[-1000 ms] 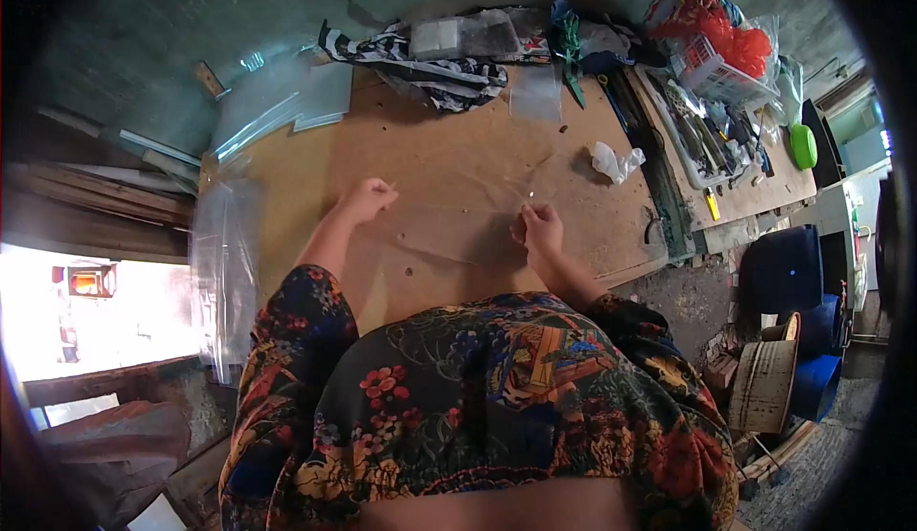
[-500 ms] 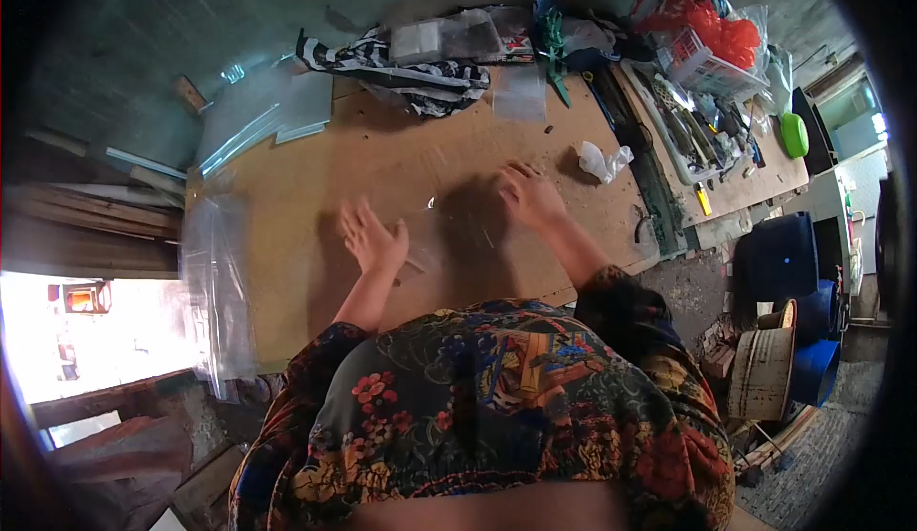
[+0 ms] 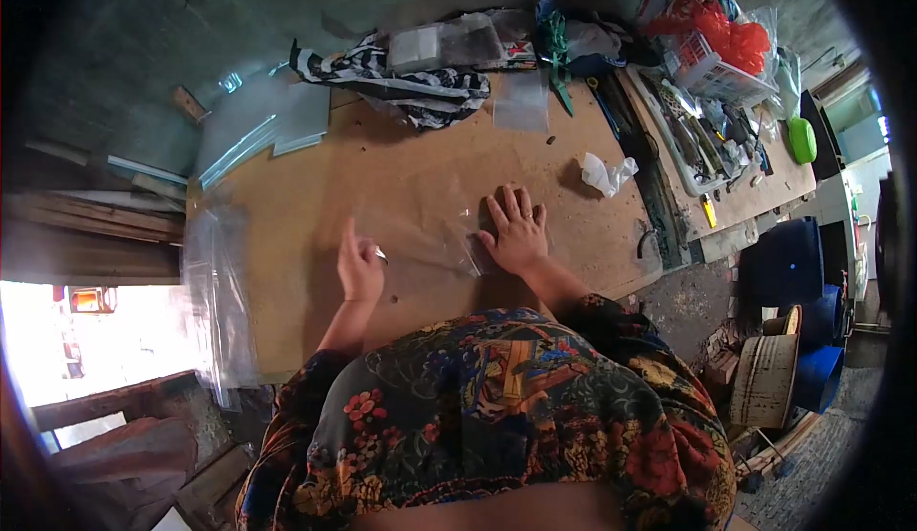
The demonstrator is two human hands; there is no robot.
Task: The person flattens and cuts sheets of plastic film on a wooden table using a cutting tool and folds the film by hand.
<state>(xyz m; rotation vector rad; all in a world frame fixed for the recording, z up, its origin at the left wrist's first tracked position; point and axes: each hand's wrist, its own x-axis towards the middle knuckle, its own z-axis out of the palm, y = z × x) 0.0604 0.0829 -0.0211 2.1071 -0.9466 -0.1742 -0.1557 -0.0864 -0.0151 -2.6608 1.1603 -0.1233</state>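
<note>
A thin clear plastic sheet (image 3: 425, 235) lies on the brown board between my hands, its outline faint apart from a few glints. My right hand (image 3: 519, 230) rests flat on the sheet's right part, palm down and fingers spread. At the left edge, my left hand (image 3: 359, 265) is turned on its side with the index finger pointing up. Its thumb and other fingers close on the plastic, where a bright glint shows; the exact grip is partly hidden.
Glass-like panes (image 3: 244, 144) lie at the back left, with clear plastic film (image 3: 218, 292) over the left edge. A striped black-and-white bag (image 3: 420, 92) sits at the back. To the right are crumpled white tissue (image 3: 607, 175), a tool tray (image 3: 683, 139) and a yellow cutter (image 3: 709, 210).
My right hand has come down flat nearer to me, fingers spread. My left hand has lowered slightly and turned from spread fingers to a closed grip at the plastic.
</note>
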